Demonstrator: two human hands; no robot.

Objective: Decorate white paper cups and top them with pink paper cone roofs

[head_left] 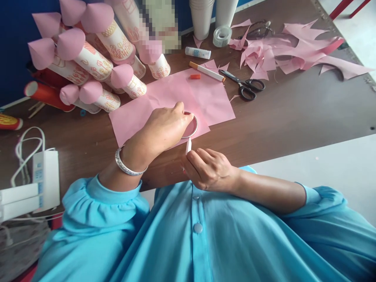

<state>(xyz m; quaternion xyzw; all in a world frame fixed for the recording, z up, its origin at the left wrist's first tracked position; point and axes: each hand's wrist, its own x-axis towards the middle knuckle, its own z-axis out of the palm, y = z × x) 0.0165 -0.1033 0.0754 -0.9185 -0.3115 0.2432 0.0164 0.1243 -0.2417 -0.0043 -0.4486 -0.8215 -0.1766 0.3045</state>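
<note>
Partly under left hand point(168, 127), the ring point(197, 125)

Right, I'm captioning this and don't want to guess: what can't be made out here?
All in the head view:
Left side of the round silver-rimmed object: hidden by the left hand.
Most of the slim white pen: covered by the right hand.
Lettering on the white cylindrical tube: too small.
Detail in the pixelated patch: blurred.
Slim red legs: cut off, top edge.
</note>
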